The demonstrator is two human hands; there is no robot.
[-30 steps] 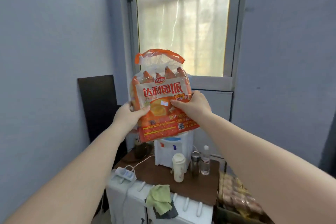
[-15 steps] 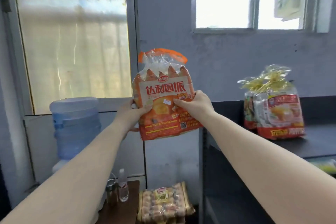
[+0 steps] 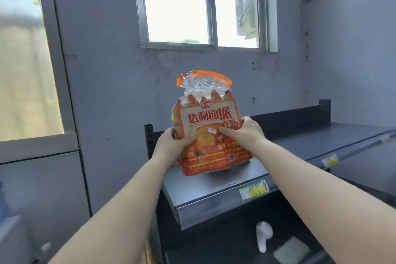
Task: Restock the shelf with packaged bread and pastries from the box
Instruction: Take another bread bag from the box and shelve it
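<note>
The bag (image 3: 209, 128) I grip in my left hand (image 3: 171, 146) and right hand (image 3: 242, 133) is orange, deepening to red along its bottom edge. It carries a cream label with red lettering, a small red oval logo above that, and a black-and-white square code at its four o'clock. Its upper part is clear film showing brown pastry tips, capped by an orange band. The shelf (image 3: 225, 180) under it is dark grey, nearly black at the back rail. On the shelf's front edge, at five o'clock from the bag, sits a price tag (image 3: 254, 189) in yellow and green with a red arrow. The wall (image 3: 102, 83) is dull blue-grey with dark specks.
</note>
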